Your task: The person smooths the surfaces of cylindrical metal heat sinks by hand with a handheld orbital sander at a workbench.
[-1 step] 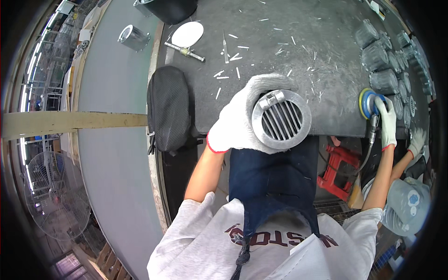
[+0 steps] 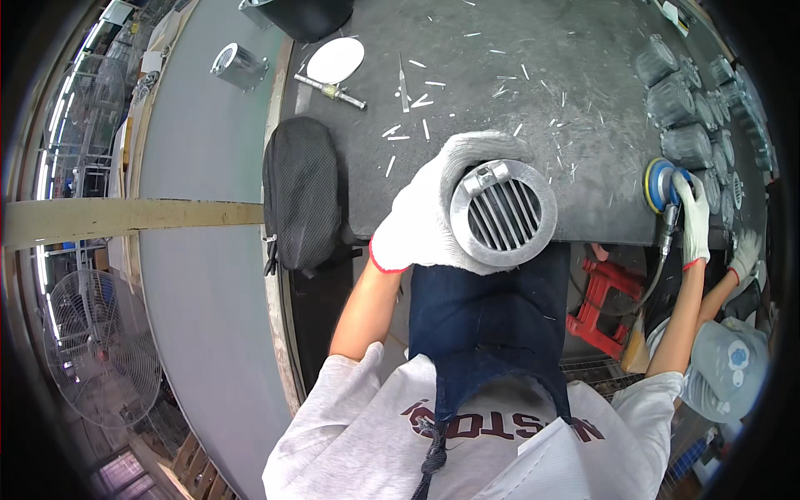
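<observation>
Barely any change from the frame before: the right hand [image 2: 693,218] and the blue-and-yellow disc sander [image 2: 662,185] under it have crept a touch further out along the dark bench [image 2: 500,83], away from the body. Left hand [image 2: 429,218] and the round slatted vent casting [image 2: 502,213] sit where they were. Reads to me as a pause between passes rather than active sanding: the tool is well apart from the part, not on it.

Left hand, white knit glove, is closed around the casting's rim from its left and back, holding it face-up over the bench's near edge, above the dark apron [image 2: 487,325]. Right hand, also gloved, is wrapped over the sander body, pad down on the bench top; its air hose [image 2: 658,267] drops off the edge below the wrist.

Hard to read:
- Left fingers mostly hidden behind the casting.
- Can't tell if the pad is spinning.
- Row of similar castings [image 2: 687,125] beyond the right hand is squashed by lens curve; count unclear.
- A second person's gloved hand [image 2: 744,250] shows just outboard of the right wrist; what it touches is cut off.
- Black bag [image 2: 302,196] hangs off the bench edge left of the left hand.
</observation>
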A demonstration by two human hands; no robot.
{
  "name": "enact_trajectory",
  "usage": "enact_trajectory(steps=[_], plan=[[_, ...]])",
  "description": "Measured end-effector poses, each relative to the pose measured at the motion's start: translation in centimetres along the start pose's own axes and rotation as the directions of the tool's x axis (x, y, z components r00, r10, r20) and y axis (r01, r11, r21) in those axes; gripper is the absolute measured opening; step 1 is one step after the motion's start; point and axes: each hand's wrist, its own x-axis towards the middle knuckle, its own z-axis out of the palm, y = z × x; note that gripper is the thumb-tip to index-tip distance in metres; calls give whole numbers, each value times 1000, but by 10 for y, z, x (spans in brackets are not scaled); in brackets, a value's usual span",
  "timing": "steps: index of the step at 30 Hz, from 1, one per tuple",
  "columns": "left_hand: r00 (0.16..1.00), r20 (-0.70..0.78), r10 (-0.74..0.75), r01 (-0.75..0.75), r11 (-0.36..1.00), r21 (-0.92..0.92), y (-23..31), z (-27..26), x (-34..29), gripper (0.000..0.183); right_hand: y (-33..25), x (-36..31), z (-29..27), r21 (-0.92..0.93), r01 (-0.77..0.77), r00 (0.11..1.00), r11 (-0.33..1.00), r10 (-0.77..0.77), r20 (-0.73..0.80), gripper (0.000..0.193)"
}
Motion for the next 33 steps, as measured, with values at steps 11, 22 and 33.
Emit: enact_trajectory(steps=[11,22,33], plan=[[900,-179,-398,377,915,-143,-14,-54,6,126,-94,-55,37,-748,218,843,627,-507,-181,60],[275,-960,-49,526,844,107,-179,-298,-22,108,-150,-110,155,-523,365,889,771,-121,441,56],[1,-997,-77,947,321,-24,-197,-339,-84,122,-148,-120,146,-434,302,905,849,-113,409,58]])
